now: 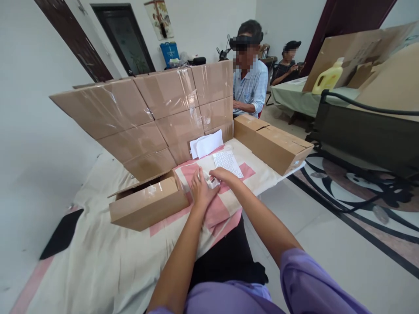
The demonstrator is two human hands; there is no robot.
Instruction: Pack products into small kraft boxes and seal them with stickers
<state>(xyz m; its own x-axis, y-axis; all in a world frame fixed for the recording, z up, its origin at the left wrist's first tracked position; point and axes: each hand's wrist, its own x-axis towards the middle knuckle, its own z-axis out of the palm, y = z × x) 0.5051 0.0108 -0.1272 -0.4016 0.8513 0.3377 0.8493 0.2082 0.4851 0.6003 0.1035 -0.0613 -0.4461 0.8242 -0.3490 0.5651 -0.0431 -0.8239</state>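
Holding a small white piece [214,183] low over the cloth [216,214], at the dial's centre. Clamped on it with the left hand [200,188] from 9 o'clock, with thumb and fingers bent round. Reaching to it from 2 o'clock with the right hand [223,175], with fingers curled inward; cannot tell whether pinching or only resting there. Lying flat between 1 and 2 o'clock, a printed sheet [228,164]. At 12, papers [209,145] by the foot of the carton wall [175,115]. Between 8 and 9, a long box [149,205]; at 2, another box [266,141].
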